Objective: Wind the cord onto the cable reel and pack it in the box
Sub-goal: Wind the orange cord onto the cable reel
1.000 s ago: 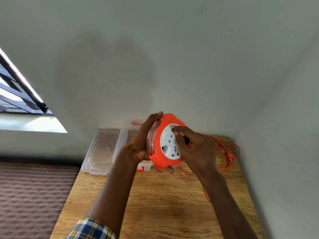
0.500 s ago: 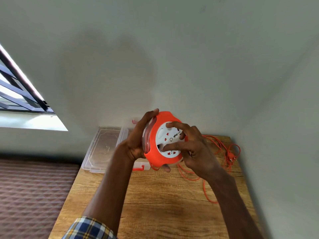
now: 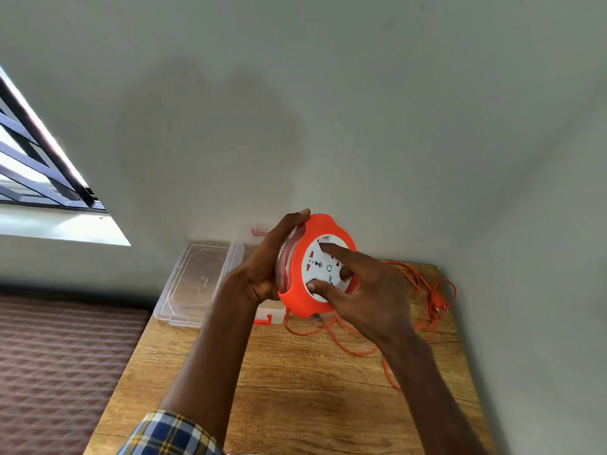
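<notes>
- Across the lower part of the view: wooden table [image 3: 295, 389], pushed into a corner of pale walls, taken as landmark for all that follows.
- Left of the table: brown quilted surface [image 3: 59, 356]; higher on that side, barred window [image 3: 36, 172].
- At the table's far-left corner: clear plastic lid [image 3: 197, 284], lying flat, partly overhanging the edge; just beside it, mostly hidden behind the arms, white box [image 3: 271, 315] with red clasps.
- Above the table's far middle, lifted clear of the wood: orange cable reel [image 3: 295, 290], white socket face turned toward the camera.
- Over the table's far-right part: loose orange cord [image 3: 417, 290] in tangled loops, plug end near the right edge, one strand running up to the reel.
- Left hand [image 3: 262, 277]: fingers curled round the reel's back rim, gripping it.
- Right hand [image 3: 364, 290]: fingers spread wide, fingertips [image 3: 325, 247] pressing on the white face.
</notes>
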Motion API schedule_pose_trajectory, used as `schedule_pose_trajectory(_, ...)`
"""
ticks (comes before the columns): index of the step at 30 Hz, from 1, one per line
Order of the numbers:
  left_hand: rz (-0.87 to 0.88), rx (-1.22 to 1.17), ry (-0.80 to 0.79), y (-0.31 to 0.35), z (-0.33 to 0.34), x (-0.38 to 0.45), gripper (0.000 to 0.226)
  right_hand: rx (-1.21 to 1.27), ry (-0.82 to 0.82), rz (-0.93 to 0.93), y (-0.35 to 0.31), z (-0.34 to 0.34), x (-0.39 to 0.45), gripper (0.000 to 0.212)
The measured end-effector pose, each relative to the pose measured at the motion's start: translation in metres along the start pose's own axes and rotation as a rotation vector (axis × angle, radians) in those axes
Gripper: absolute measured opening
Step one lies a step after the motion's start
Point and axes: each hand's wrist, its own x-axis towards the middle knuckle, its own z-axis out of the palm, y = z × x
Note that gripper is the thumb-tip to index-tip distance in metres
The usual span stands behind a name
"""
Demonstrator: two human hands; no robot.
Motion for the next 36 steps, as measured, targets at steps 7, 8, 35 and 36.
schedule_pose_trajectory(7,0.024,-0.013,0.008,0.0,0.001,0.001,0.063,0.074,0.093,-0.235,0.024,0.001,0.001,0.038)
schedule_pose_trajectory(8,0.009,0.0,0.018,-0.001,0.0,0.001,0.064,0.093,0.046,-0.284,0.026,0.0,0.002,0.046)
schedule_pose_trajectory(35,0.001,-0.012,0.042,-0.009,0.002,0.002,0.06,0.036,0.031,-0.017,0.003,0.008,-0.011,0.052)
schedule_pose_trajectory(36,0.003,-0.014,0.041,-0.008,0.001,0.001,0.061,0.045,0.0,0.002,0.005,0.007,-0.01,0.053)
